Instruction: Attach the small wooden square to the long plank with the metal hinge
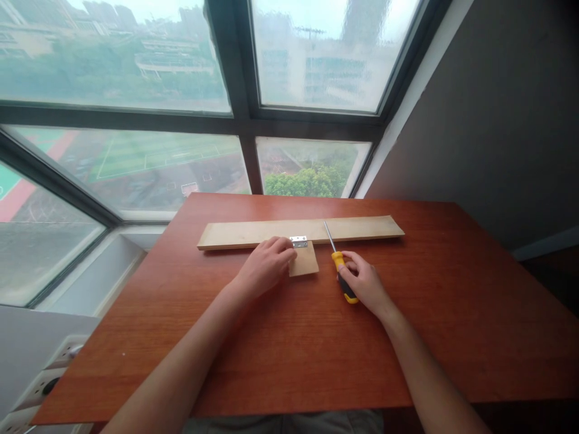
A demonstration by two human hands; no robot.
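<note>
A long pale wooden board (253,231) lies crosswise on the table. At its near edge a silver metal hinge (298,242) spans the board and a small square wooden piece (304,262). My left hand (268,265) is closed at the left edge of that small piece, fingertips beside the hinge; its thumb is partly hidden. In my right hand (362,280) is a yellow and black screwdriver (337,259), gripped by the handle. Its metal shaft points away from me, and the tip appears over the long board, right of the hinge; whether it touches cannot be made out.
The reddish-brown wooden table (289,361) carries all of this. Large windows with dark frames (244,125) rise behind and to the left. A grey wall (488,120) stands at the right. White power sockets (43,386) sit low by the table's left edge.
</note>
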